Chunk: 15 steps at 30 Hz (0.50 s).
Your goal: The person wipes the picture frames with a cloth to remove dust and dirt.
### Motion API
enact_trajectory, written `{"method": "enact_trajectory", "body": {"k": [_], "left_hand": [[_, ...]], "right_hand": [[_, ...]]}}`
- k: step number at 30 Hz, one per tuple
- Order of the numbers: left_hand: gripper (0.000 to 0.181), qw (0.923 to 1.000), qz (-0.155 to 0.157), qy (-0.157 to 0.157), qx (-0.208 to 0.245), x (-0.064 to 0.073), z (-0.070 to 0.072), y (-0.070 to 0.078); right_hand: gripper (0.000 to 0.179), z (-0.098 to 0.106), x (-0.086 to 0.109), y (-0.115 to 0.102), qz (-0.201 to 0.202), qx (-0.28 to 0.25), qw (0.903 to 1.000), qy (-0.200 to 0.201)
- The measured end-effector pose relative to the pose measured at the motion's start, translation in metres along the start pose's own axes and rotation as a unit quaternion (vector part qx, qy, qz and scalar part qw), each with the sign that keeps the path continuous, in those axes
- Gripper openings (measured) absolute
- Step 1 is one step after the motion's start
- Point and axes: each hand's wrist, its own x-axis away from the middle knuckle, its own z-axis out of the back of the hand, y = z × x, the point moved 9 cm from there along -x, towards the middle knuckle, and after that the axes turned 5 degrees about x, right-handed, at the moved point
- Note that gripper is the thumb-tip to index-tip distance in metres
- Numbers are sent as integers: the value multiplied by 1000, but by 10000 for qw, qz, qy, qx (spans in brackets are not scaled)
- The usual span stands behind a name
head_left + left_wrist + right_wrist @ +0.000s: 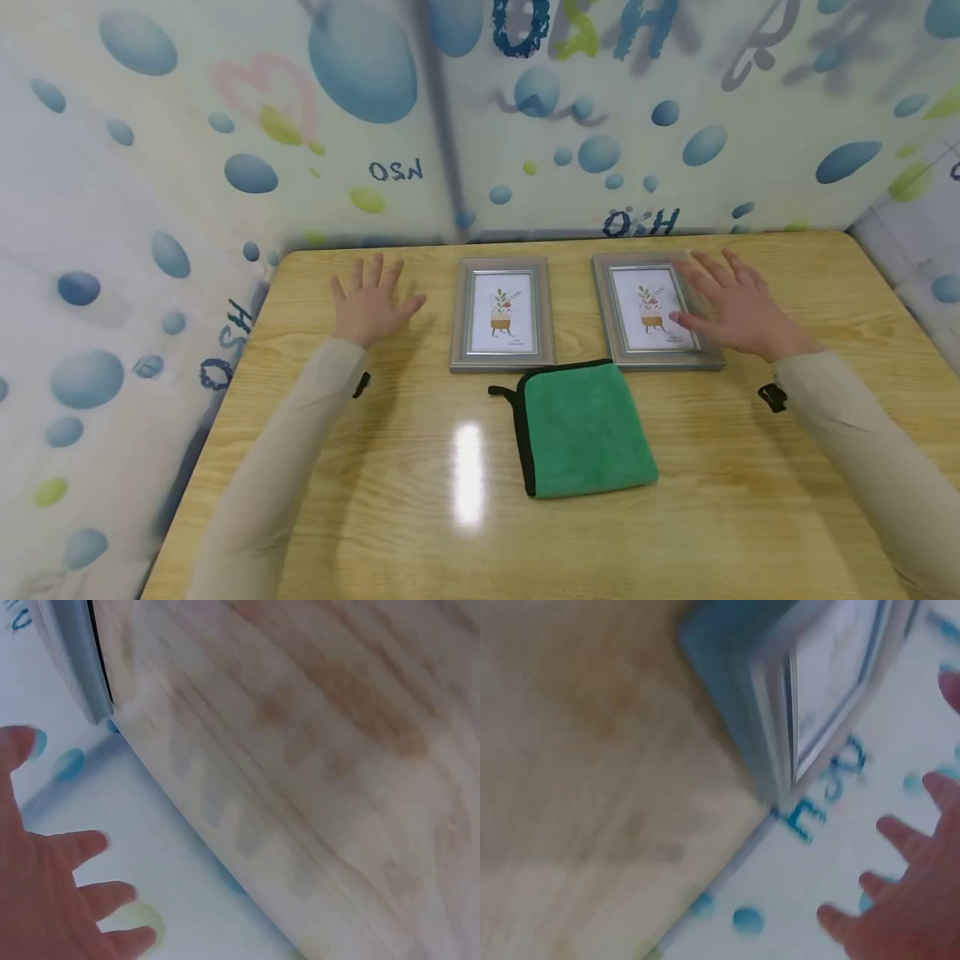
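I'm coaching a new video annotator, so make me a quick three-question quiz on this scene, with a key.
1. Multiple choice: What colour is the black-edged cloth, which lies nearer the person than the left picture frame and the right picture frame?
A) orange
B) green
C) blue

2. True or false: The left hand is gripping a picture frame.

3. Short answer: In the head view, which hand partly covers a picture frame?

Key:
1. B.
2. False; its fingers are spread and hold nothing.
3. The right hand.
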Motion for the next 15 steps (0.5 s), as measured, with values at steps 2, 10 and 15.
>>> {"method": "enact_trajectory", "body": {"k": [2,10,15], "left_hand": [[80,9999,-50,-78,-40,6,-3,3],[58,9985,-515,-153,121,26,-11,27],[45,9947,-966,-62,357,34,-14,53]], "right_hand": [[79,-4,6,-20,580,-24,9983,94],[67,-7,34,-110,2680,-210,9609,663],[59,-19,51,-167,3232,-185,9461,70]]}}
